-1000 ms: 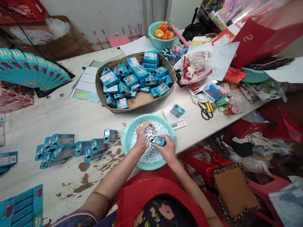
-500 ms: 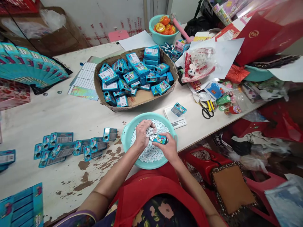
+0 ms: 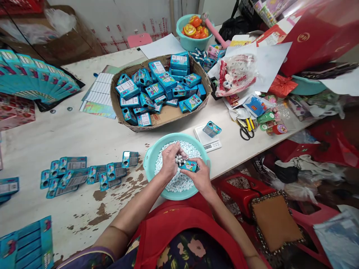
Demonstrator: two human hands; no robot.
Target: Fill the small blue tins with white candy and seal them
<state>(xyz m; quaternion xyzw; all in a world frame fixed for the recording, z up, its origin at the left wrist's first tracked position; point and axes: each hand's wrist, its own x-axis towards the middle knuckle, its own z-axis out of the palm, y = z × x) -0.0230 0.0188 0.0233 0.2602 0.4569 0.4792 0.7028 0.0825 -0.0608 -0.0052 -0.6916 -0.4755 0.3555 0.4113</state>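
Over a mint-green basin [image 3: 149, 161] full of small white candies [image 3: 179, 182], my left hand [image 3: 169, 161] is curled around a handful of the candies. Their pieces show at its fingertips, close to the left end of a small blue candy box [image 3: 189, 165]. My right hand [image 3: 202, 177] grips that box from the right, its printed face turned up. The box's left end meets the candies in my left hand; its opening is hidden. Just behind the basin, another blue box [image 3: 212, 129] rests on a white digital scale [image 3: 215, 146].
Behind the basin stands a cardboard tray [image 3: 165, 120] of blue boxes. Several flattened-looking blue boxes [image 3: 73, 177] lie on the left of the table. Scissors [image 3: 246, 133], plastic bags [image 3: 238, 76] and a basin of orange toys [image 3: 193, 45] are at the right and back.
My left hand's fingers have shifted slightly and drawn closer over the candies beside the box. The right hand keeps the box in nearly the same place.
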